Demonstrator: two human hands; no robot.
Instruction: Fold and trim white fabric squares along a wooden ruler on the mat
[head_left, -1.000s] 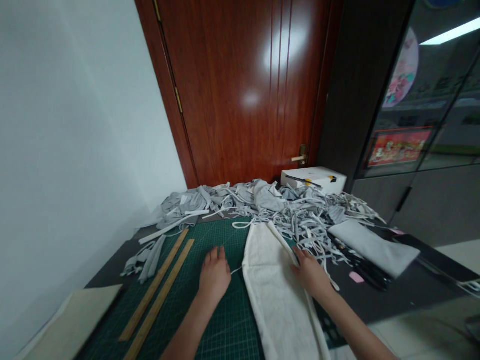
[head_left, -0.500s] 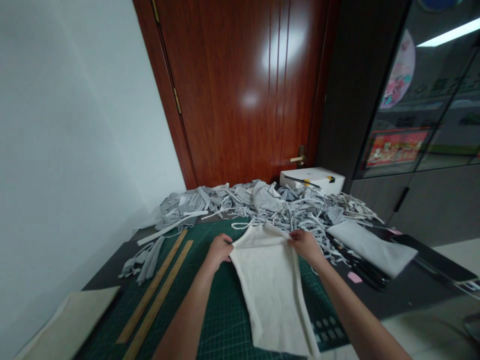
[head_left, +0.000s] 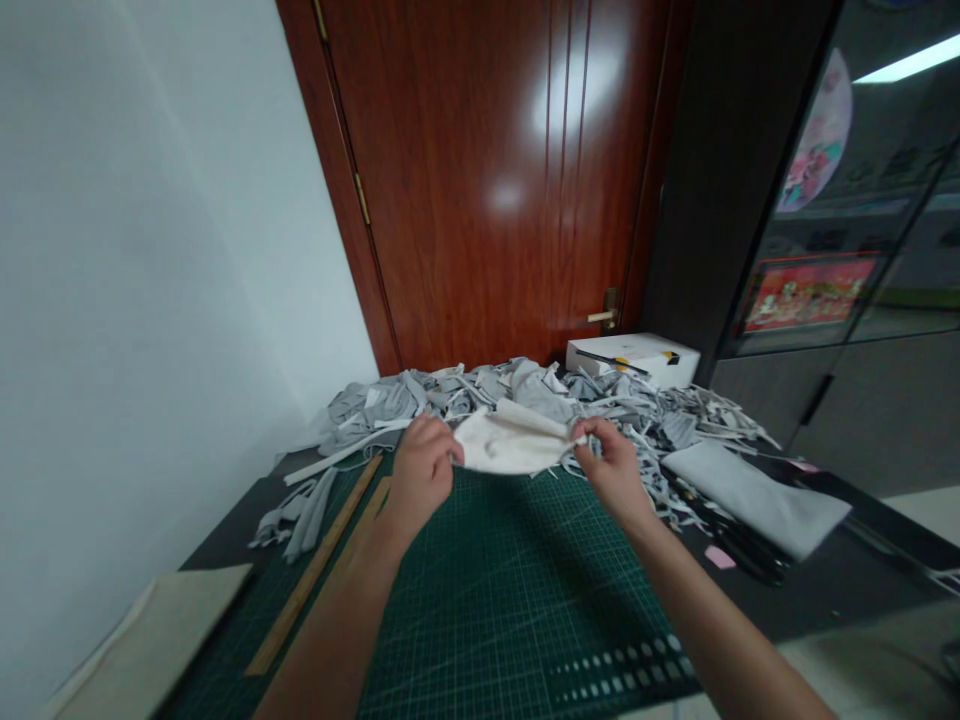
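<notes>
Spanning left to right — white cloth (head_left: 510,447)

There is room to pass low across the middle of the mat (head_left: 517,590). Scraps (head_left: 536,385) bar its far edge, cloth (head_left: 510,448) hangs above its far part, and slats (head_left: 316,564) lie along its left.

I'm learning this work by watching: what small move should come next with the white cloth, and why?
Probably lower the white cloth onto the green cutting mat and spread it: the left hand and right hand grip its opposite sides, it looks creased between them, and the mat's gridded surface lies in front.
</notes>
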